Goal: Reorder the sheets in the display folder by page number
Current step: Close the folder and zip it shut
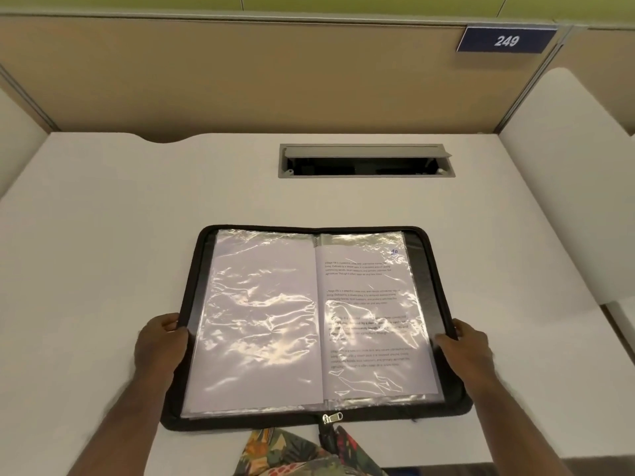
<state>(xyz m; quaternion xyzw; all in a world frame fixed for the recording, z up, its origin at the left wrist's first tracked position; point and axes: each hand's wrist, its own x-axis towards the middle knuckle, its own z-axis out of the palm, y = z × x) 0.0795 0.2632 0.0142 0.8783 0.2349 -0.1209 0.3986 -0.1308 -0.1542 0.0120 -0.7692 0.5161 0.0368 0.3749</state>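
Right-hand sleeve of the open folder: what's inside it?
The right-hand sleeve holds a printed sheet with a handwritten number at its top corner; glare blurs the digits. Sheets beneath it are covered.

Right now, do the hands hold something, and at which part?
Yes. Both hold the open display folder by its black side edges: the left hand grips the left edge, the right hand grips the right edge, near the lower half.

White laminate counter (103,235); grey rectangular cable hatch (366,160) open near back; beige partition panel (240,73); blue "249" sign (505,40) top right.
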